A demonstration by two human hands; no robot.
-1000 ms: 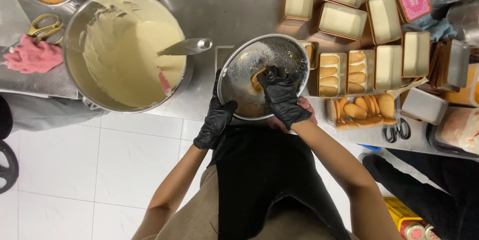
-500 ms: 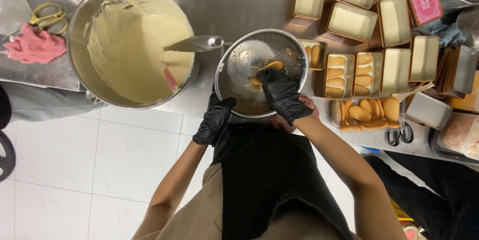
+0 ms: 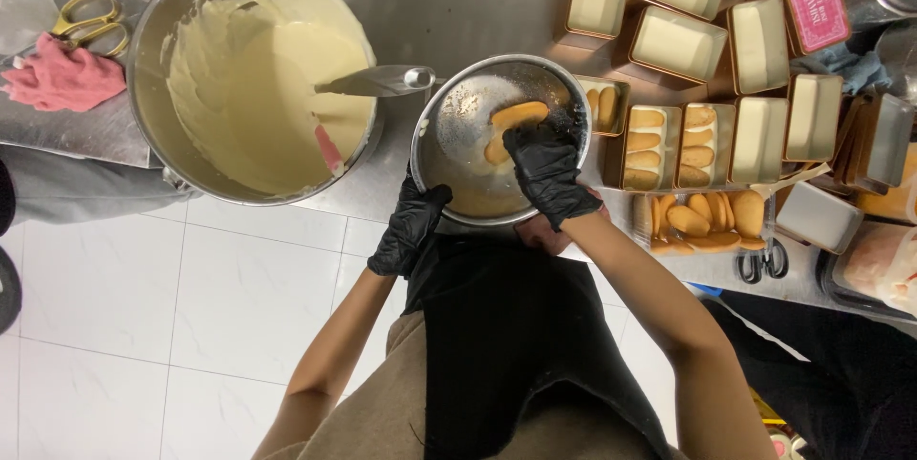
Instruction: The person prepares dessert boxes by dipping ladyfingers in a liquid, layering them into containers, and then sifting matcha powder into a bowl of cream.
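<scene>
Steel counter [image 3: 478,1] — pink-labelled box [image 3: 815,1] far right; right hand [image 3: 549,169] pinches biscuit [image 3: 518,116], left hand [image 3: 409,226] grips bowl [image 3: 449,149].

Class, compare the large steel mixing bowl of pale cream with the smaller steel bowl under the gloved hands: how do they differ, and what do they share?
The large steel mixing bowl holds thick pale cream and a utensil; the smaller steel bowl holds dark liquid and finger biscuits. The large bowl stands untouched; the smaller one is gripped at its rim by the left hand while the right hand reaches inside. Both are round, shiny metal.
</scene>
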